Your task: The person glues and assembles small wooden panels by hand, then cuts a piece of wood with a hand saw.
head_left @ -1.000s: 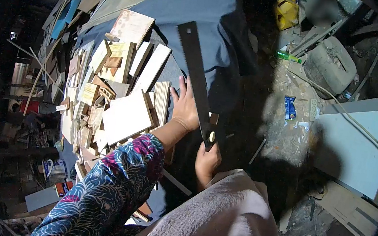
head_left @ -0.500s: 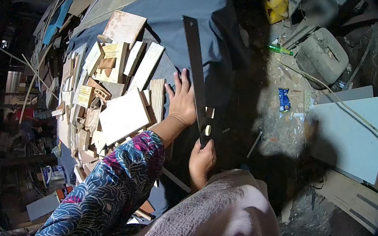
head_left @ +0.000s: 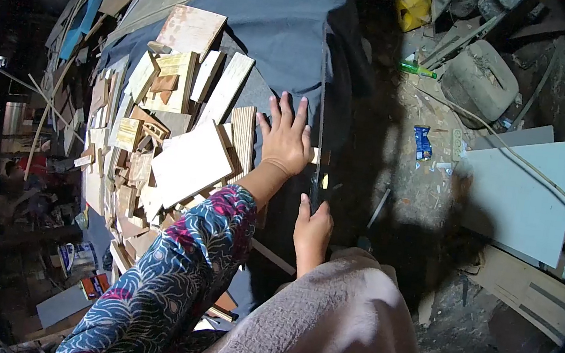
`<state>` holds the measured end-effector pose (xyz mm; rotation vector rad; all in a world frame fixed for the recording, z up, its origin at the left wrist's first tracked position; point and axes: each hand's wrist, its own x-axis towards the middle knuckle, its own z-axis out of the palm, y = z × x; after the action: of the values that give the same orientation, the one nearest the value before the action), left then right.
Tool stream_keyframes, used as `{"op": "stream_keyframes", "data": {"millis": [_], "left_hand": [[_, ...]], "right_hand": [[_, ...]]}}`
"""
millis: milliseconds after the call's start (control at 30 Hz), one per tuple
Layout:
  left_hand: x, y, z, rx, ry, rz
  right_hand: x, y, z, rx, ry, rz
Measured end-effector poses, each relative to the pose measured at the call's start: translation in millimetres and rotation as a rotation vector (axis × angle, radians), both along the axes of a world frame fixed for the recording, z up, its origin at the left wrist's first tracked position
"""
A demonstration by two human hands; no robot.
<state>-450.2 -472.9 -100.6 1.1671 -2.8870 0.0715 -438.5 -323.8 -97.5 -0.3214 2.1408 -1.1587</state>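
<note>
My right hand point(head_left: 313, 234) is wrapped round the dark handle of a handsaw point(head_left: 322, 110). The saw's blade points away from me and shows almost edge-on, as a thin line. Just left of the blade, my left hand point(head_left: 286, 138) lies flat with fingers spread, over dark cloth. A small pale wood piece point(head_left: 314, 155) shows between its thumb side and the saw; how far it runs under the palm is hidden. A striped wood block point(head_left: 241, 139) lies close to the left wrist.
Many wood offcuts, among them a large pale board point(head_left: 191, 168), are heaped on the dark blue cloth point(head_left: 281, 26) to the left. On the floor at right are a grey jerrycan point(head_left: 480, 81), a green bottle point(head_left: 418, 69), a blue wrapper point(head_left: 422, 143) and a white panel point(head_left: 526, 198).
The saw has turned from showing its broad side, leaning left, to nearly edge-on and straight ahead. Both hands have shifted slightly to the right, and the left fingers have spread.
</note>
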Motion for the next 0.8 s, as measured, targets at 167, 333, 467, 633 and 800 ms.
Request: {"op": "stream_keyframes", "data": {"millis": [167,333,467,633,800], "left_hand": [[-1.2,0.9,3.1,0.004,0.026,0.013],[-1.9,1.4,3.0,0.004,0.072,0.026],[-1.9,2.2,0.9,0.000,0.058,0.049],[-4.1,0.4,5.0,0.034,-0.015,0.047],[-1.0,-1.8,0.3,0.064,0.000,0.041]], "right_hand": [[-6.4,2.6,-0.3,-0.063,0.000,0.036],[1.1,7.7,14.4,0.098,0.072,0.048],[16.4,15.2,-9.4,0.121,0.155,0.061],[36.4,24.0,-44.4,0.068,0.197,-0.038],[42.5,27.3,-54.4,-0.016,0.169,-0.093]]}}
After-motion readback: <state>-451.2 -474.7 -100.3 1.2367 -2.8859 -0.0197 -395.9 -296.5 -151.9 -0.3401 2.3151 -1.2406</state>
